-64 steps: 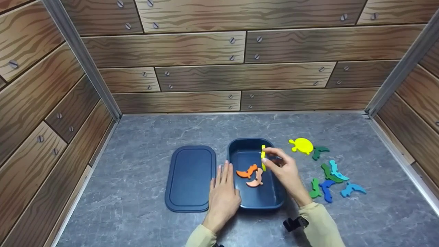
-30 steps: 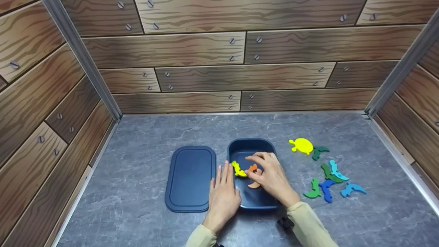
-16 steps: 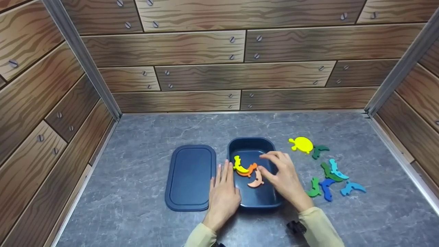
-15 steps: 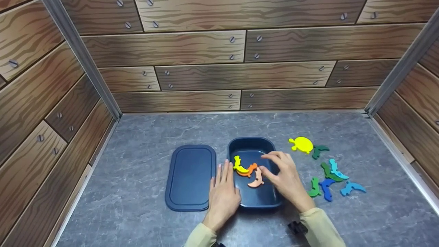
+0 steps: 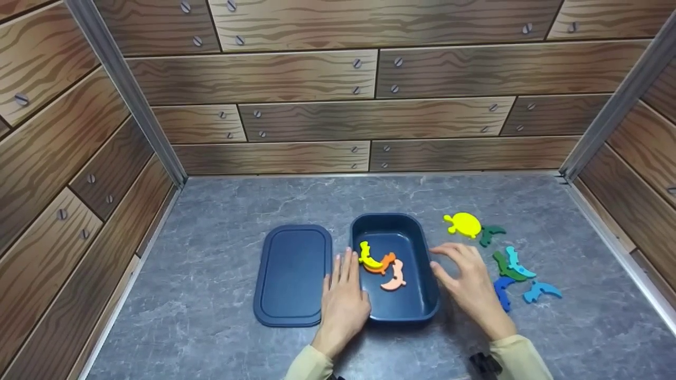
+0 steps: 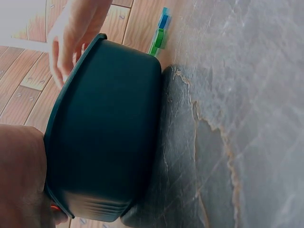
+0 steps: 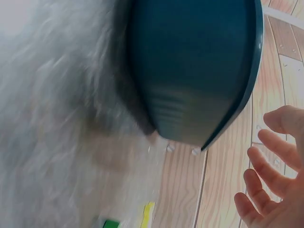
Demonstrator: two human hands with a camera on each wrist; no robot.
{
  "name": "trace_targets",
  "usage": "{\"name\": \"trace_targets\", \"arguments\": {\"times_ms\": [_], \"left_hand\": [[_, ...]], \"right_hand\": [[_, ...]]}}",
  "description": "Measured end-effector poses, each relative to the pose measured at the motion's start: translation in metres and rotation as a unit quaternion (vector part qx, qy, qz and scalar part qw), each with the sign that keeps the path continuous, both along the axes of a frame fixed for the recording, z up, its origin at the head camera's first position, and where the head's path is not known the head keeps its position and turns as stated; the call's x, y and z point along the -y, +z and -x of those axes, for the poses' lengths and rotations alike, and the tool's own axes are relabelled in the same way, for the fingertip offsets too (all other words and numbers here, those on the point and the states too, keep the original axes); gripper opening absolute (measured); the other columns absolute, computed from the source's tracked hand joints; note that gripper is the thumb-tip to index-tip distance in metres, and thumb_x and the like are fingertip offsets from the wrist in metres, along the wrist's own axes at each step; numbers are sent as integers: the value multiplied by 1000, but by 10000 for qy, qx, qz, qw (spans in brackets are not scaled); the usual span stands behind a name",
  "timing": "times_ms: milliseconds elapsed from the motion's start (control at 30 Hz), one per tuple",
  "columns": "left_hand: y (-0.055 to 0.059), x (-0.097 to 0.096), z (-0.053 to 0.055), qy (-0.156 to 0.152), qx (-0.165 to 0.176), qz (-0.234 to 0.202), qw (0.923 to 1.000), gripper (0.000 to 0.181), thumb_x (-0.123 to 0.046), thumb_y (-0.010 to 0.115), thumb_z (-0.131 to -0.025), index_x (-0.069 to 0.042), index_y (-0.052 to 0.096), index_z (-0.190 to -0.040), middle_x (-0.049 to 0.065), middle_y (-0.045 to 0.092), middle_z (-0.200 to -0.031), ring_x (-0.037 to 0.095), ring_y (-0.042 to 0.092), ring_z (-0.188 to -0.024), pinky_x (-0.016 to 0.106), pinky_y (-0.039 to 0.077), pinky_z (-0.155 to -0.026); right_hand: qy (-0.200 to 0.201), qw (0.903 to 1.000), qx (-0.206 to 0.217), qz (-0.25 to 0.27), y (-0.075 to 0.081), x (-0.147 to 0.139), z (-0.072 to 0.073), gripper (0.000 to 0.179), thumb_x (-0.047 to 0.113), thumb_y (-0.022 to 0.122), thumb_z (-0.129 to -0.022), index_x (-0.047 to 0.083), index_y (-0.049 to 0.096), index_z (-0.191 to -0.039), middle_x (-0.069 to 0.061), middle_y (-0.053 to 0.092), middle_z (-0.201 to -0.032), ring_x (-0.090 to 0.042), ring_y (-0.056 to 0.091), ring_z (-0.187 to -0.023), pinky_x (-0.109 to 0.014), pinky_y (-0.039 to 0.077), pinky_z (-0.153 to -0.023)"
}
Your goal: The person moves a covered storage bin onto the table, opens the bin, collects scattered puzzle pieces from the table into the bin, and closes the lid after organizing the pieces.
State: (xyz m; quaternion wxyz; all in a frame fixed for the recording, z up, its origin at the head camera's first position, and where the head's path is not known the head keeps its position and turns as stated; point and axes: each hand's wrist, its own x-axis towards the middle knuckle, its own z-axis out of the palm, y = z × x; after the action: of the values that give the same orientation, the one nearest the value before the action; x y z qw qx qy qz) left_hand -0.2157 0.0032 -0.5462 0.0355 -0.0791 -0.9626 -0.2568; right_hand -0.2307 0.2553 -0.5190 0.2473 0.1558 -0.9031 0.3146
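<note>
My left hand (image 5: pixel 345 301) lies with straight fingers along the left rim of a dark blue plastic box (image 5: pixel 417 309). Inside the box are a yellow crocodile-shaped piece (image 5: pixel 368 256), an orange one (image 5: pixel 386 262) partly under it, and a peach one (image 5: pixel 395 277). Just right of the box hovers my right hand (image 5: pixel 470 282), fingers loosely bent and holding nothing; the right wrist view shows its fingers (image 7: pixel 270 171) spread beside the box wall (image 7: pixel 190 61). A green piece (image 6: pixel 156 40), hidden behind my right hand in the head view, shows in the left wrist view.
The box's flat lid (image 5: pixel 293 274) lies on the grey tabletop to the left. On the right are a yellow turtle (image 5: pixel 465 225), a dark green piece (image 5: pixel 492 234), a green one (image 5: pixel 504 268), a turquoise one (image 5: pixel 518 264), a dark blue one (image 5: pixel 503 293) and a light blue one (image 5: pixel 542 291).
My right hand let go of the yellow piece inside the box, where it lies on the orange one. That hand then moved right, out past the rim. My left hand stayed put.
</note>
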Motion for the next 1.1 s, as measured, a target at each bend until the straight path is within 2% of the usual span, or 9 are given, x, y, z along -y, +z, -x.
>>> {"name": "trace_targets", "arguments": {"times_ms": [233,333,500,867,1100], "left_hand": [[-1,-1,0,6,-65,14,10000,73,-19,58,-94,-9,22,-157,4,13,-164,29,13,-149,57,21,-114],[-1,-1,0,11,-37,7,10000,73,-18,58,-94,-9,23,-157,5,14,-164,29,13,-149,57,21,-114],[-1,-1,0,35,-32,-42,10000,74,-18,59,-94,-9,23,-157,4,13,-164,29,13,-149,57,20,-114],[-2,0,-1,43,-70,-11,10000,74,-18,59,-93,-10,23,-157,4,14,-164,28,13,-149,57,21,-113],[-2,-1,-1,35,-118,18,9999,74,-19,59,-93,-10,23,-157,4,15,-164,29,14,-149,57,21,-114]], "right_hand": [[-37,9998,-91,-199,-9,-22,-2,28,3,78,-81,8,73,-107,-7,67,-111,-26,53,-100,-42,40,-82],[-86,9995,36,-310,-12,-32,-4,28,0,79,-79,8,73,-106,-10,67,-111,-28,53,-99,-44,40,-81],[-223,9949,711,-679,-13,-47,-9,29,-3,76,-78,9,74,-105,-11,66,-114,-31,53,-102,-50,42,-82],[-207,9678,1903,-1634,-20,-69,-15,34,-2,78,-75,11,74,-107,-14,62,-121,-39,51,-107,-59,41,-84],[-250,9528,2509,-1691,-25,-72,-13,30,-2,74,-79,11,74,-105,-19,60,-125,-42,49,-109,-64,38,-87]]}}
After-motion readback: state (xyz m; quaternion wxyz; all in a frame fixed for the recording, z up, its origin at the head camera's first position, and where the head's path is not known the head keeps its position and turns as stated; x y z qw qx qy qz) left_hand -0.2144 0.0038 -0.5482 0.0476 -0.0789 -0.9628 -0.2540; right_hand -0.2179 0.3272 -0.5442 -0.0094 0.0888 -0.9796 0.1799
